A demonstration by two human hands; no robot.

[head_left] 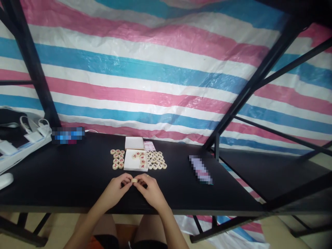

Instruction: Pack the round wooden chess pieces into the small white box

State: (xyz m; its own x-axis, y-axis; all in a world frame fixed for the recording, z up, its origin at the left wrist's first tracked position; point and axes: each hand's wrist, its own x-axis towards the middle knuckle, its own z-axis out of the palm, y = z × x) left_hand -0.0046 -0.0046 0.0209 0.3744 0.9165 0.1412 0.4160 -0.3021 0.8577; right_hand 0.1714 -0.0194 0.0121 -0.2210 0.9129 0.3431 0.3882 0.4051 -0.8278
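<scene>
Between the fingertips of my left hand [119, 186] and my right hand [149, 189] is one round wooden Chinese chess piece [134, 180], gripped from both sides and seen edge-on. Just beyond my hands lies a white open box [132, 162], with several red-marked pieces [142, 159] inside, mostly along its right side. To the left of the box, more red-marked pieces [118, 159] sit in short rows. Black-marked pieces [156, 160] stand in rows against its right side. The box lid [134, 143] lies behind the box.
A pink-and-white card [149, 146] lies by the lid. On the black table [85, 173] are a blurred-out item [200, 169] at right and another [68, 135] at back left. A power strip [26, 148] with plugs and a white mouse [6, 180] are far left. Black metal posts [216, 145] frame the table.
</scene>
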